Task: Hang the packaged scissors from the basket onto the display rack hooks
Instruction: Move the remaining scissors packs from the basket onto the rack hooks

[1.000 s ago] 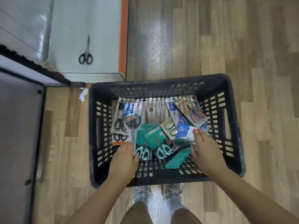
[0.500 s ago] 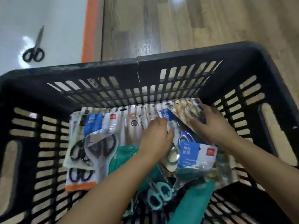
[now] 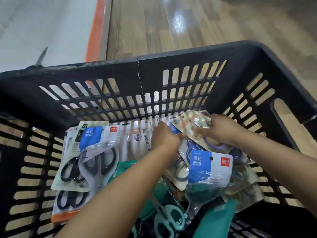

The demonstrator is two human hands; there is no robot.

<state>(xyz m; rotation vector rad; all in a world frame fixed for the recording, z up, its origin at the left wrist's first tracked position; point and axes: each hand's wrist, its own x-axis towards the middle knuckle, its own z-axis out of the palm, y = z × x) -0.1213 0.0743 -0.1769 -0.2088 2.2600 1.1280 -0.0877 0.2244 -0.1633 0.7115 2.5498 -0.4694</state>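
Both hands (image 3: 165, 139) (image 3: 223, 129) deep inside basket (image 3: 188, 54)

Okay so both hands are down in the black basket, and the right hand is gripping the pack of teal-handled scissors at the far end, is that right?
Not quite. In the head view, the right hand grips a pack of purple-handled scissors at the far end of the black basket. The teal-handled scissors lie untouched at the near end. The left hand is in the basket too.

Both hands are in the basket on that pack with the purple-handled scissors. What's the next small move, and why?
Probably lift that pack up and clear of the pile. The right hand already grips its far edge and the left hand is at its near corner, while it lies tilted on top of the other packs in the basket, so nothing seems to pin it. No rack is in view yet.
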